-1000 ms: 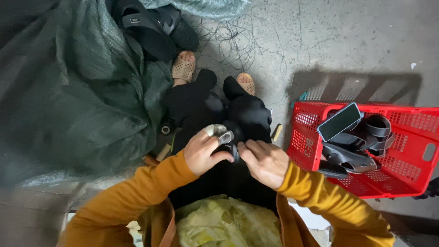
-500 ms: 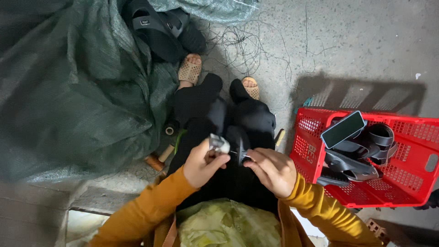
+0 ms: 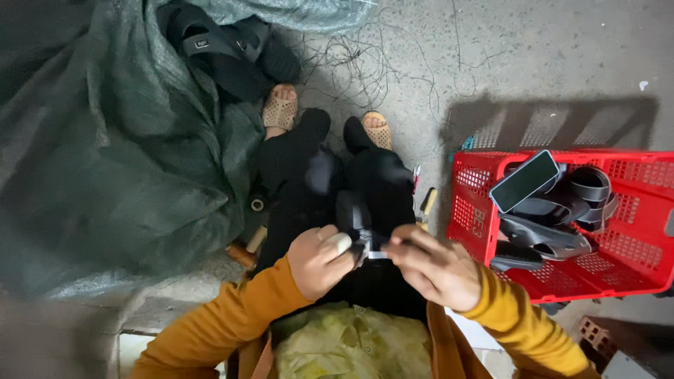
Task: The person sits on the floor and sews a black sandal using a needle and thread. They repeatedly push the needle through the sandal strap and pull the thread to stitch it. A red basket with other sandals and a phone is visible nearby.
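Far left: green tarp (image 3: 105, 161) heaped on the floor, dark sandals (image 3: 225, 49) at its top edge. Centre: left hand (image 3: 319, 260) curled shut around a dark strap piece (image 3: 358, 224) held over the lap, a taped fingertip showing. Right hand (image 3: 435, 267) pinches the same piece at a small pale spot; what sits between its fingers is too small to tell. Risk: the close pinch could slip and drop the piece between the knees. Right: red basket (image 3: 632, 274) holding a phone (image 3: 525, 180), lying loose on more straps; a knock might tip it.
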